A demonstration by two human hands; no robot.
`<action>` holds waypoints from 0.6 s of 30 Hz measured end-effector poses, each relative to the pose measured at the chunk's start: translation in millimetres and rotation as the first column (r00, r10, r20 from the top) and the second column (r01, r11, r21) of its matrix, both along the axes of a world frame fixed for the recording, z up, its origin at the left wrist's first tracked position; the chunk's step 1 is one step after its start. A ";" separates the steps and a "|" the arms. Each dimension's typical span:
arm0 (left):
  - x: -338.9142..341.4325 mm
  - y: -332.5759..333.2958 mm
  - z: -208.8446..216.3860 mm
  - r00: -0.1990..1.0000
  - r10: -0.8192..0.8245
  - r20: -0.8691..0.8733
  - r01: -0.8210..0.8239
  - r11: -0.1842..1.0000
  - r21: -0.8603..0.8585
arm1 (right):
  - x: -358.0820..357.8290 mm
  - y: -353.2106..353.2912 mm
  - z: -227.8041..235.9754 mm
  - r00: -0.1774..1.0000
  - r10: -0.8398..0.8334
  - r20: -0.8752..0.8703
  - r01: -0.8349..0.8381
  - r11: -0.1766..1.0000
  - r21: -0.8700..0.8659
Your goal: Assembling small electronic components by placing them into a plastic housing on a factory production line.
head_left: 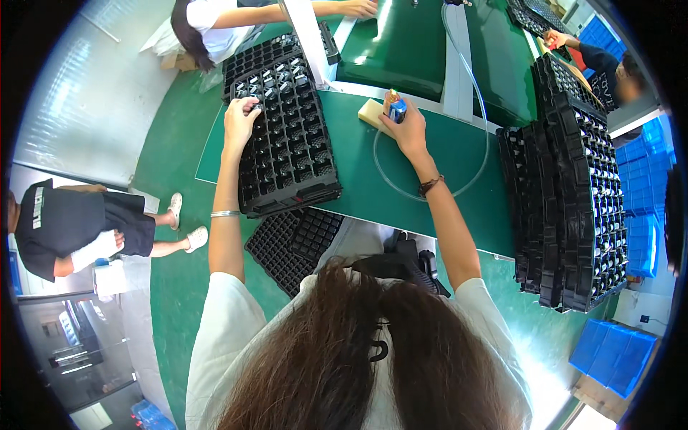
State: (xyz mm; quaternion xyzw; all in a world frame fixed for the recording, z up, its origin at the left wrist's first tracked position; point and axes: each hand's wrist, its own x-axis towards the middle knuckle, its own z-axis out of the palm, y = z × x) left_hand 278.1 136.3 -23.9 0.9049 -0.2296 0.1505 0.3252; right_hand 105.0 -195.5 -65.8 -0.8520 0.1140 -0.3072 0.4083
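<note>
My right hand point(408, 131) is wrapped round a small blue hand tool with a brass-coloured tip point(396, 107), held upright over the green table. A pale yellow foam block point(375, 116) lies directly beside this hand. At the left edge of a black compartment tray point(290, 143), my left hand point(239, 123) has its fingers pinched together; whatever they grip is too small to make out. Small shiny metal parts sit in the tray's far cells, while its nearer cells look dark.
A clear hose point(487, 136) loops across the green table point(459, 208). Tall stacks of black trays point(566, 193) rise at the right. More trays point(276, 247) lie below the table edge. Co-workers sit across the table, and another person point(79, 222) stands at the left.
</note>
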 end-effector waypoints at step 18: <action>-0.4 4.3 14.7 0.998 -0.039 -0.054 0.037 0.999 -0.039 | 54.0 -15.8 -15.5 0.995 -0.032 -0.099 0.042 0.995 0.096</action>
